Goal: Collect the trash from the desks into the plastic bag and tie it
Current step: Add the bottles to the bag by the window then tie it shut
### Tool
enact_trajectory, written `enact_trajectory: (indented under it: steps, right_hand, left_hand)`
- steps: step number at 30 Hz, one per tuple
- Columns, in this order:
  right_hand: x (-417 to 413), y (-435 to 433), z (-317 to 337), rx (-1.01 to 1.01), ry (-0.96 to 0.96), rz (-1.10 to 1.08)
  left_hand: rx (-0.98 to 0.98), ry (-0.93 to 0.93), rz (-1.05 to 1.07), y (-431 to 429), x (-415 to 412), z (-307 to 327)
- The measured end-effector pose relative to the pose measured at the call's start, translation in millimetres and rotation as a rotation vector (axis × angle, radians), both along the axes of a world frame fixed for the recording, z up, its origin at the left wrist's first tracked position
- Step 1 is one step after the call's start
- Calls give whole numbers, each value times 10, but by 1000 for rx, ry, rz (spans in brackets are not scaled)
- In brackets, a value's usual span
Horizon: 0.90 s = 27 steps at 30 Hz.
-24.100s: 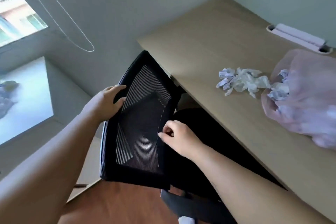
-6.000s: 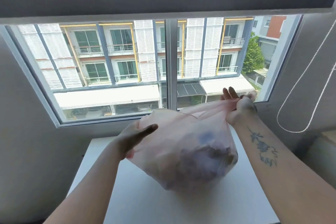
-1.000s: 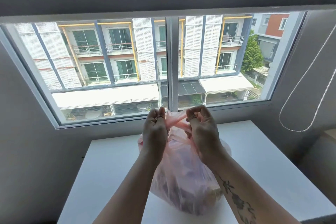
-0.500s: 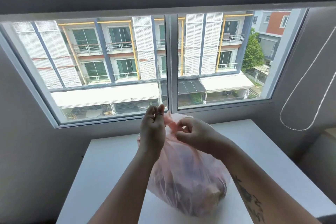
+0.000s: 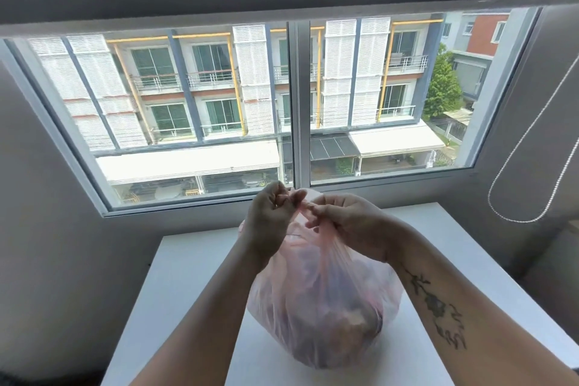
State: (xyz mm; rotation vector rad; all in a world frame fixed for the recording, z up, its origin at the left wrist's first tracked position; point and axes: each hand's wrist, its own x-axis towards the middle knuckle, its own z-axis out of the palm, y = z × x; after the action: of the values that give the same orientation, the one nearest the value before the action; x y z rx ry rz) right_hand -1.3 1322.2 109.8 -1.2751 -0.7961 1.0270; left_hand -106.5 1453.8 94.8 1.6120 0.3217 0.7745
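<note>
Pink plastic bag (image 5: 322, 301) is sitting full on the white table (image 5: 188, 276), seen from the head view, directly beneath both hands. Its gathered neck is rising vertically to the fingers (image 5: 283, 197). The left hand (image 5: 269, 216) and right hand (image 5: 351, 226) are hovering together above it, equally near. Both sets of fingers are clamping tight, each pinching one strip of the bag top. Judged: knot is forming, not yet cinched.

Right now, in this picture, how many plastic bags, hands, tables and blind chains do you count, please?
Pink plastic bag: 1
Hands: 2, the left hand and the right hand, both pinching the bag's top
White table: 1
Beaded blind chain: 1
Total: 5
</note>
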Motion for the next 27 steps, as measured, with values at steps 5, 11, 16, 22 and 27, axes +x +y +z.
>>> enact_trajectory:
  steps: [5,11,16,22,27]
  right_hand:
    - [-28,-76,-18,36,-47,37]
    - [-226,-15,-97,191,-627,-305]
    - [-219,-18,-153,268,-405,-462]
    - [-202,-2,-71,308,37,-428]
    - [-241,-10,-3,398,250,-490]
  left_hand:
    - [-62,85,102,-24,49,36]
    - [-133,175,38,-60,43,179]
    - [-431,211,-193,-26,-87,289]
    - [-552,158,-350,-68,-248,283]
    - [-213,177,8,-94,-121,190]
